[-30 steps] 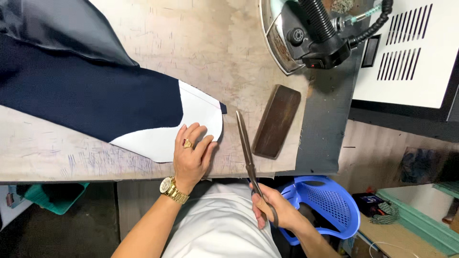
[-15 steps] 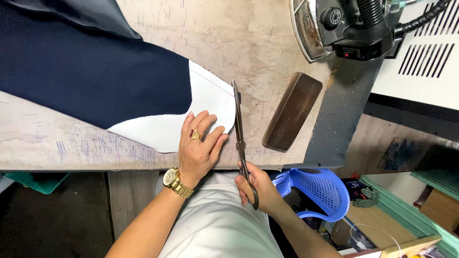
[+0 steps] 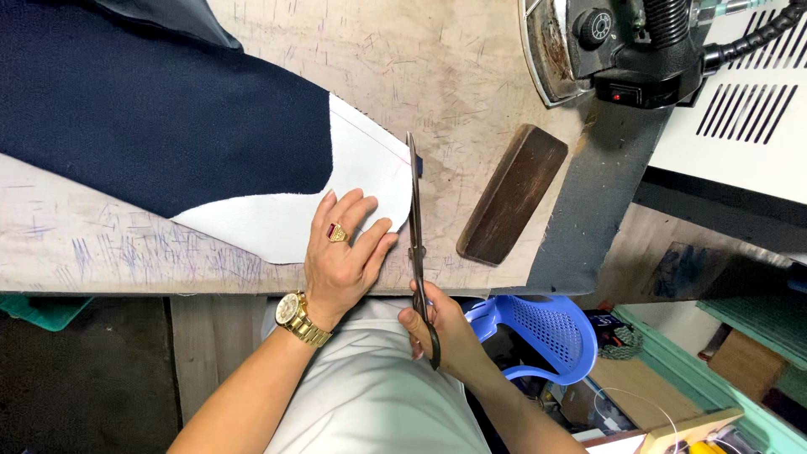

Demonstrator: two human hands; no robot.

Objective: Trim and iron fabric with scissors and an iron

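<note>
My left hand (image 3: 345, 256), with a gold ring and a gold watch, lies flat on the white pattern piece (image 3: 294, 206) near the table's front edge. That white piece rests on navy blue fabric (image 3: 151, 109) spread over the left of the table. My right hand (image 3: 437, 324) grips the handles of long tailor's scissors (image 3: 414, 219). The blades lie along the right edge of the white piece, tips pointing away from me.
A dark wooden block (image 3: 513, 193) lies to the right of the scissors. A heavy steam iron (image 3: 614, 46) sits on a grey pad (image 3: 597, 202) at the back right. A blue plastic basket (image 3: 546, 332) stands below the scratched wooden table (image 3: 437, 67).
The scissors moved left onto the table and now lie against the white piece's right edge. My left hand shifted slightly on the white piece.
</note>
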